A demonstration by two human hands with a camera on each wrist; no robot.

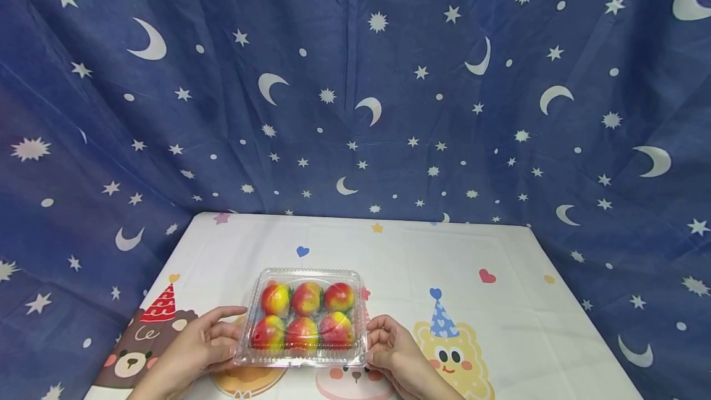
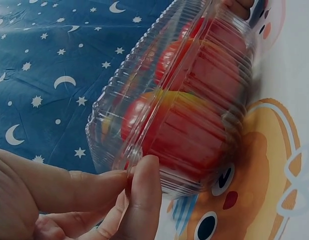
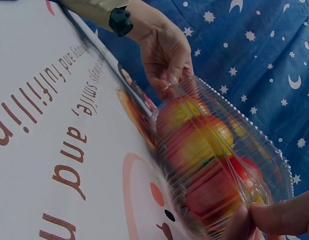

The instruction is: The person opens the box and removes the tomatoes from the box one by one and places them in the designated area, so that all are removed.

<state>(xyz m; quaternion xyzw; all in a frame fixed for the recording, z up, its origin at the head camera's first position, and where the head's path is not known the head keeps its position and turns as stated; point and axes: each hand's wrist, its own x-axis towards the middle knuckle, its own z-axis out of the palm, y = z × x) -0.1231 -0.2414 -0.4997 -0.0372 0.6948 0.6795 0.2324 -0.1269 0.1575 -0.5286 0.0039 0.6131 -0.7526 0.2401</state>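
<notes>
Left hand (image 1: 195, 345) and right hand (image 1: 395, 355) are seen nearest the camera, at the front edge of the table (image 1: 500, 326). A clear plastic box (image 1: 302, 316) is held between them, lid closed. Left thumb and fingers (image 2: 144, 190) are pinched on the box's left rim; right fingertips (image 3: 289, 215) are clamped on the right rim. Both grips are confirmed in the wrist views. Whether the box rests on the table or is lifted slightly cannot be told.

Six red-yellow fruits (image 1: 304, 316) are seen inside the box, in two rows of three. In the wrist views they are blurred behind the ribbed plastic.

The box sits at the table's near edge, left of centre. The tablecloth print is partly covered: a bear with a red party hat (image 1: 161, 305) to the left, a yellow bear with a blue hat (image 1: 441, 316) to the right. Small hearts are scattered further back.

Behind the table, a blue curtain (image 1: 355, 79) with moons and stars is hung.
</notes>
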